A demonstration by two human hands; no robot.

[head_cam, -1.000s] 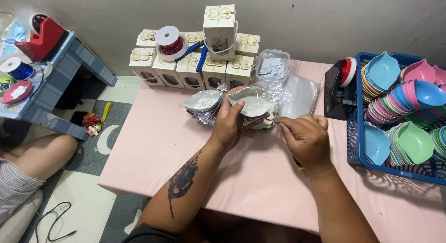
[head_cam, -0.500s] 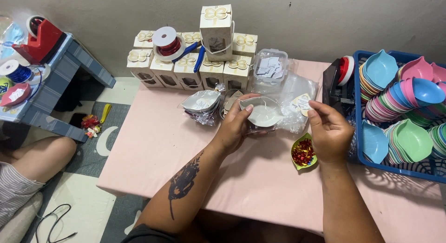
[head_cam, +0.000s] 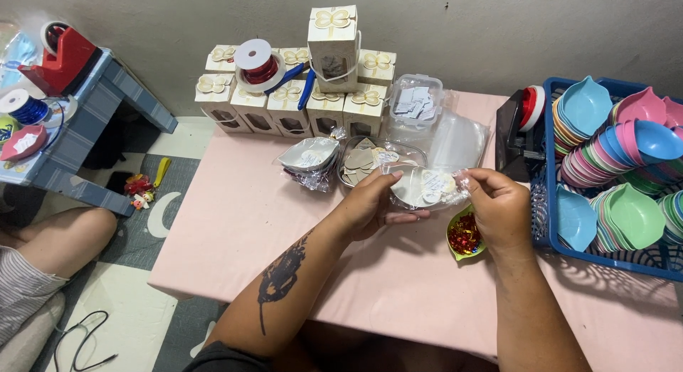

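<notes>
From my head camera, my left hand [head_cam: 371, 205] and my right hand [head_cam: 498, 205] both grasp a small clear plastic packet [head_cam: 425, 188] above the pink table [head_cam: 242, 222], just beside a green dish [head_cam: 466, 236] with red pieces.

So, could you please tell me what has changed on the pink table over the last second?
The right hand lifted off the table to the clear-wrapped dish and now pinches its wrap beside the left hand. That uncovered the small green dish of red bits, hidden a second ago. The left hand kept its grip on the wrapped dish. The white boxes and the blue basket of coloured dishes stayed put.
</notes>
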